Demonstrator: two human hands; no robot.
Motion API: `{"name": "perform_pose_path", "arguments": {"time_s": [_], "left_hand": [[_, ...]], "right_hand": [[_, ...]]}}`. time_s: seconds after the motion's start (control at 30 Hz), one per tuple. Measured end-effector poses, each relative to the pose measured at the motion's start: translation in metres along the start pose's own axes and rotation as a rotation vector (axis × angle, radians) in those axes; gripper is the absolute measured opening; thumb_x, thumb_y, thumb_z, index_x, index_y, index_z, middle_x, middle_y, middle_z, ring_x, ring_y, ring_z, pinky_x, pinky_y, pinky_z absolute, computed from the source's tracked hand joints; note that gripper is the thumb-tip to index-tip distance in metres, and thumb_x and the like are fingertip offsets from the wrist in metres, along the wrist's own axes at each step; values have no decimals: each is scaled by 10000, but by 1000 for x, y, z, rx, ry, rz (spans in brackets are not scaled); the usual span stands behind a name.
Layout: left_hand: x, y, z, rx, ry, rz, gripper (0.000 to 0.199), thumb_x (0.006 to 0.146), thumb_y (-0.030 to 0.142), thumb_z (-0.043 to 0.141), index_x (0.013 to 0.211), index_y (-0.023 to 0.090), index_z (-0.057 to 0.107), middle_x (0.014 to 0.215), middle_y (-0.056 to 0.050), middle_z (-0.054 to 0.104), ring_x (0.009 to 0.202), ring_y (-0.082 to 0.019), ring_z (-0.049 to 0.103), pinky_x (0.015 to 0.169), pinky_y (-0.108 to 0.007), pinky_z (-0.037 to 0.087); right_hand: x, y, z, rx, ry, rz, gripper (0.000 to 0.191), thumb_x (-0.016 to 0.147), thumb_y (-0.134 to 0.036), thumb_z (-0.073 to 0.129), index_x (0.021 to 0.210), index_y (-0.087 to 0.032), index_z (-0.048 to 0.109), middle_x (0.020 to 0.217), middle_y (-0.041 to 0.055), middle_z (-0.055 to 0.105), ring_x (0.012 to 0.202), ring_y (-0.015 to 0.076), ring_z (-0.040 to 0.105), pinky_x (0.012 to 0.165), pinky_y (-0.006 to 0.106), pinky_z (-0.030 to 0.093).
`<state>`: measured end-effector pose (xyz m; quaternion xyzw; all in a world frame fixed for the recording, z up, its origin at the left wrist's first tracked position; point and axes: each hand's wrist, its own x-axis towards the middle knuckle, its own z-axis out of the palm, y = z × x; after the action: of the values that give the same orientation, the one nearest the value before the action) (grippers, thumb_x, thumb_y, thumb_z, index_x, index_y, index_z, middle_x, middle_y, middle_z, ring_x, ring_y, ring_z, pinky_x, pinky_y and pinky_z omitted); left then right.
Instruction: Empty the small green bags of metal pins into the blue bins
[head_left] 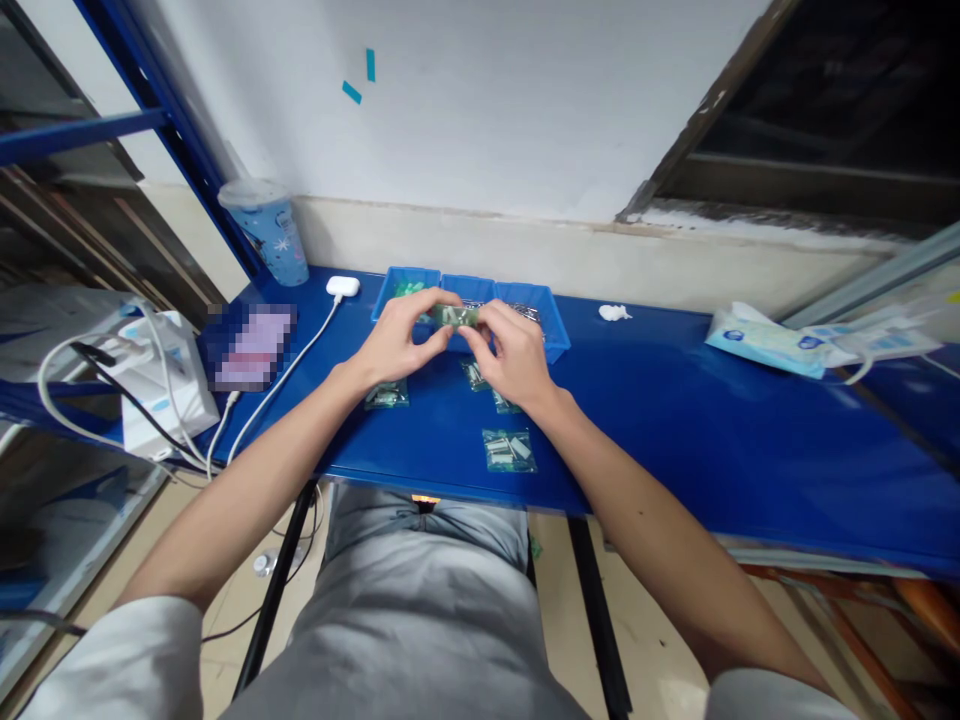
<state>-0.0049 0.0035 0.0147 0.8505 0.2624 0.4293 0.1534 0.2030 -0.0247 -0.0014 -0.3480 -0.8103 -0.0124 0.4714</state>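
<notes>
Between my two hands, just in front of the blue bins, is a small clear greenish plastic bag (457, 317) with small parts inside. My left hand (405, 335) pinches its left end between thumb and fingers. At the other end, my right hand (514, 350) grips it the same way. Below the hands lie more small bags: one filled bag (388, 395) under my left hand, another (474, 375) partly covered by my right hand, and a bag of screws and white plugs (510, 451) closer to the table edge.
Three blue bins (553, 325) of small parts stand along the wall on the blue table (645, 420). At left are a patterned cup (271, 235), a blurred-out phone (255, 345), a white charger (343, 287) and a power strip (165, 390). A tissue pack (765, 340) lies right.
</notes>
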Motion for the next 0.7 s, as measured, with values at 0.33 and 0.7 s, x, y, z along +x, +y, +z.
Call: {"name": "perform_pose_path", "arguments": {"time_s": [0.33,0.7], "left_hand": [[-1,-4,-1,18,-14,-32,212,965,366,582,1016,190,689,1046,-68,779,950,-201,714,896,-342,558],[0,-5,1,-4,-33,17,226,991,408,592,998,197,671,1034,-69,760,965,-204,696,914,-361,546]], "right_hand": [[-1,0,2,-9,-53,14,165,1055,-360,556,989,-222,618,887,39,642,748,180,577,701,325,441],[-1,0,1,-10,-73,6,112,1026,-275,555,930,-226,587,858,31,627,742,178,564,695,325,424]]}}
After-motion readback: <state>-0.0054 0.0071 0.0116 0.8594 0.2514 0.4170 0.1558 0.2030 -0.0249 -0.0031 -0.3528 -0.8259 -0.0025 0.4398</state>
